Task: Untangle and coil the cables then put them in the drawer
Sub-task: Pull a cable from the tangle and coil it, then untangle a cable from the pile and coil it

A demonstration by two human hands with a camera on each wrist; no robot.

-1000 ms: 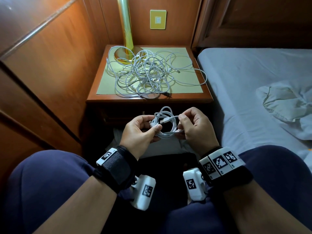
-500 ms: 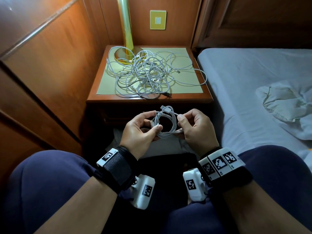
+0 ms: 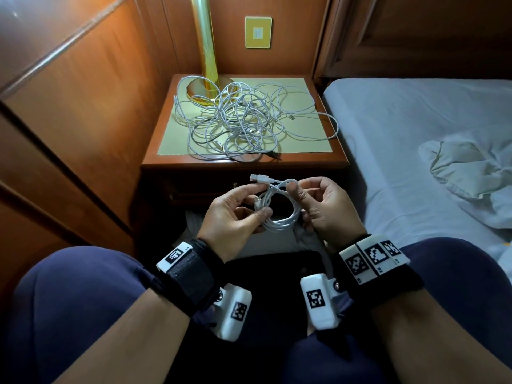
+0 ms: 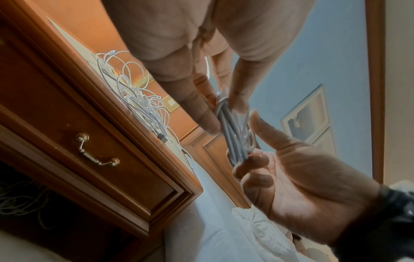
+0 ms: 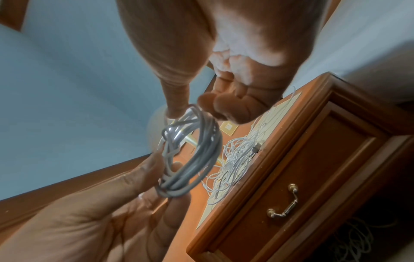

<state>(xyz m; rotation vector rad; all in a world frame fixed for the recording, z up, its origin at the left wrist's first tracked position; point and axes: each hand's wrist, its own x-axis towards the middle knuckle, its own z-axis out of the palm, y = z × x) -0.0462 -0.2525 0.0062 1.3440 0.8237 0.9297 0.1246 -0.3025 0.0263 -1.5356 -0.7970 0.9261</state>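
From the head view, my left hand [image 3: 235,214] pinched the coiled cable [image 3: 279,206] at its 8 o'clock edge while my right hand [image 3: 324,206] pinched it near 1 o'clock, both grips clamped on it, the coil held in the air between my knees and the nightstand. I judged two grips kept the loops from springing apart. The USB plug [image 3: 259,177] stuck out toward 10 o'clock, its long axis nearly level. The tangled cables [image 3: 238,120] lay on the surface at 12 o'clock, around the lamp base [image 3: 206,91].

From the left wrist, thumb and finger squeezed the bundled strands [image 4: 233,134], running 12 to 6. The drawer [image 4: 98,154] sat shut at 9 o'clock.

From the right wrist, the coil [image 5: 190,152] showed as an open ring, tilted, with the drawer handle [image 5: 284,203] at 4 o'clock.
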